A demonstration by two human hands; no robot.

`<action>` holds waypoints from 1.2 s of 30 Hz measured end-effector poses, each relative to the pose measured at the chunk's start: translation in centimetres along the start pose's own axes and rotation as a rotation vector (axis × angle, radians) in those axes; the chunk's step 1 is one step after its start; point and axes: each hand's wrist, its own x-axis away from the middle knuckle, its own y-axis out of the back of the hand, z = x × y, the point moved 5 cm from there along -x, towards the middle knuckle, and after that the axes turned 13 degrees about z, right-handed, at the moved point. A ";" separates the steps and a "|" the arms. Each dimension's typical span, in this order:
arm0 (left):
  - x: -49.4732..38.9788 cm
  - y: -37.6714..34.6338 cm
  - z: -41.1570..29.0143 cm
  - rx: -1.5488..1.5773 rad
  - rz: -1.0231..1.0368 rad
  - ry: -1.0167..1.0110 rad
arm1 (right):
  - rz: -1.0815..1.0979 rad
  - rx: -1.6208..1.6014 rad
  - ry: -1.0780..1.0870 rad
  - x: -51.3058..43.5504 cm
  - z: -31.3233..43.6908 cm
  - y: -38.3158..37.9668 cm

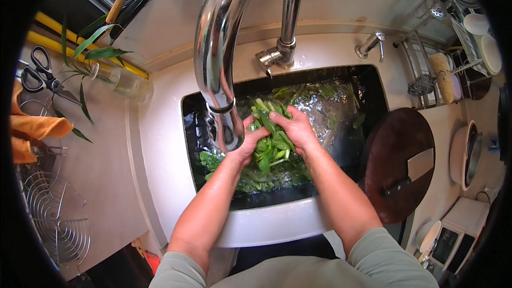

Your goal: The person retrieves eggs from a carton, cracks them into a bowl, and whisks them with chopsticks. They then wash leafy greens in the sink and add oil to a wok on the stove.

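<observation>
Both my hands grip one bunch of leafy greens (269,142) over the dark sink basin (370,82). My left hand (250,138) has hold of its left side, partly behind the chrome faucet spout (224,116). On the other side, my right hand (296,128) clasps the bunch with the thumb on top. Water fills the basin, and more loose greens (256,180) float in it, in front of and behind my hands. The fingers under the bunch are hidden.
A round dark cutting board (394,144) carrying a cleaver (421,164) overlaps the sink's right edge. At the left lie scissors (50,82), a glass bottle with a plant (130,82), an orange cloth (40,128) and a wire rack (56,216). A soap dispenser (371,43) stands behind right.
</observation>
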 end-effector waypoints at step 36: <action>2.4 6.8 -4.0 -1.375 -0.317 -0.040 | -0.567 1.323 -0.314 2.0 6.9 10.1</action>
